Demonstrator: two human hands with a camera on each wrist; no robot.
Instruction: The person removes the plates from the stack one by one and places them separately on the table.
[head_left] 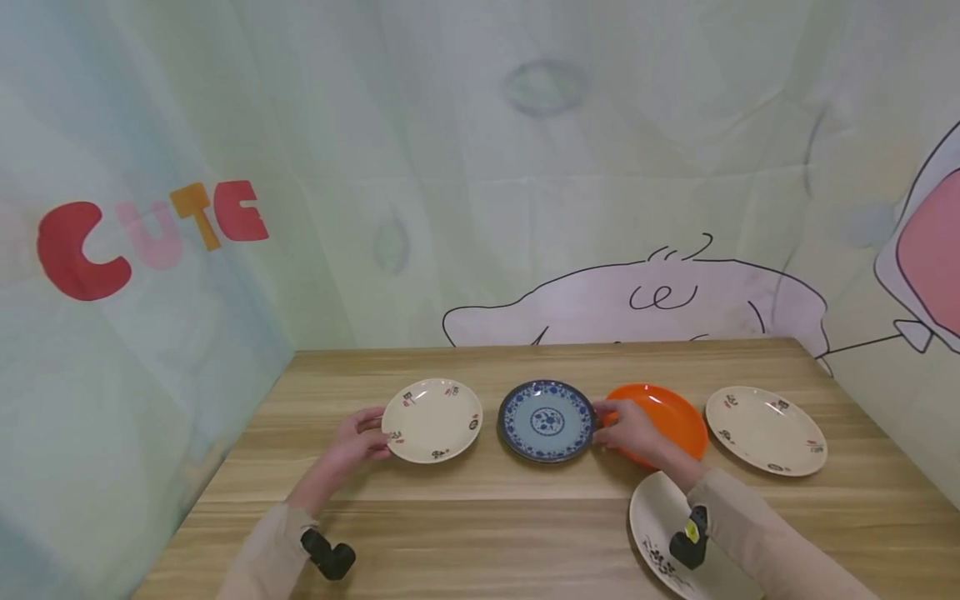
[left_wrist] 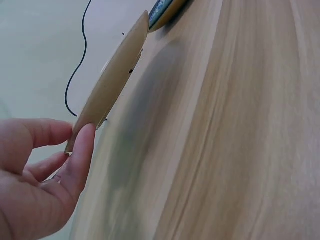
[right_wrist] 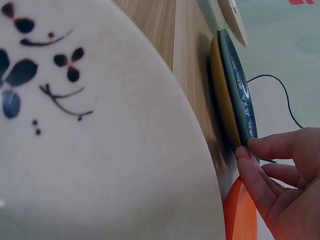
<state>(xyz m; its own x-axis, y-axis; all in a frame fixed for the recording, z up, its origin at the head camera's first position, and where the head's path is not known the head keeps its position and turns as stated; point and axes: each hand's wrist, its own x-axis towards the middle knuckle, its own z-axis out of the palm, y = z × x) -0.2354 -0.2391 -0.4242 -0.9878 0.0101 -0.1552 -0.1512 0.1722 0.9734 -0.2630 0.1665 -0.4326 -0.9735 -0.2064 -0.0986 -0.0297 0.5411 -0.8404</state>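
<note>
My left hand pinches the left rim of a round cream plate with small red and black marks. In the left wrist view that cream plate is tilted, its underside over the wood and a shadow below it. My right hand has thumb and fingers at the right rim of a blue-and-white floral plate. The right wrist view shows this blue plate lying on a yellow plate, its rim between my fingertips. An orange plate sits partly behind my right hand.
At the far right of the wooden table lies an oval cream plate. A white plate with dark flowers is partly under my right forearm in the head view. A printed cloth hangs behind the table.
</note>
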